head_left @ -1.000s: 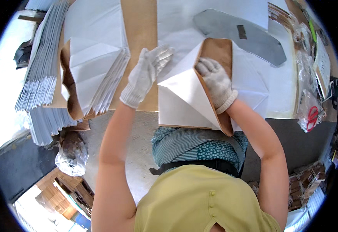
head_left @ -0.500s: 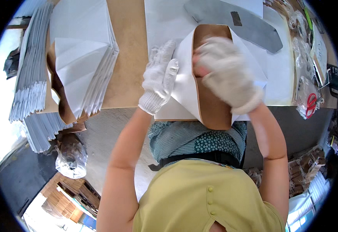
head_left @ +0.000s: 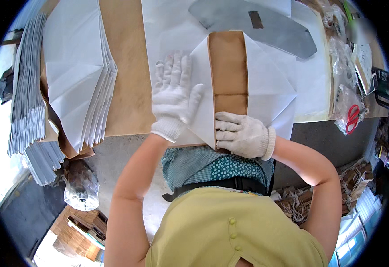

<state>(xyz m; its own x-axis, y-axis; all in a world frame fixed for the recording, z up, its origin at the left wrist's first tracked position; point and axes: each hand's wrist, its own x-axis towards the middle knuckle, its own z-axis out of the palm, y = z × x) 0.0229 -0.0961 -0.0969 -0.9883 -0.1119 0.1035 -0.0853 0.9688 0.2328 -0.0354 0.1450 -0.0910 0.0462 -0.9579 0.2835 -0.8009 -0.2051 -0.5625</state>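
Observation:
A white paper bag with a brown inner layer [head_left: 231, 66] lies in front of me, its end folded out flat into a pointed shape. My left hand [head_left: 172, 91], in a white knit glove, rests flat on the white paper left of the brown strip, fingers stretched out. Near the table's front edge, my right hand [head_left: 242, 135], gloved too, lies with its fingers extended across the lower end of the brown strip. Neither hand grips anything. Beyond the bag is a flat grey plate [head_left: 254, 26] with cut corners and a dark patch.
At the left stand folded white paper bags [head_left: 76, 89] in a fanned pile, beside a tall stack of grey-white sheets [head_left: 27, 89]. Red-handled scissors [head_left: 352, 119] and clear plastic bags [head_left: 343, 58] lie along the right side. A plastic-wrapped bundle [head_left: 82, 187] is below the table at left.
My right hand has moved from inside the bag's opening down to its near end. The brown opening now lies flatter with a crease across it. My left hand stays on the paper.

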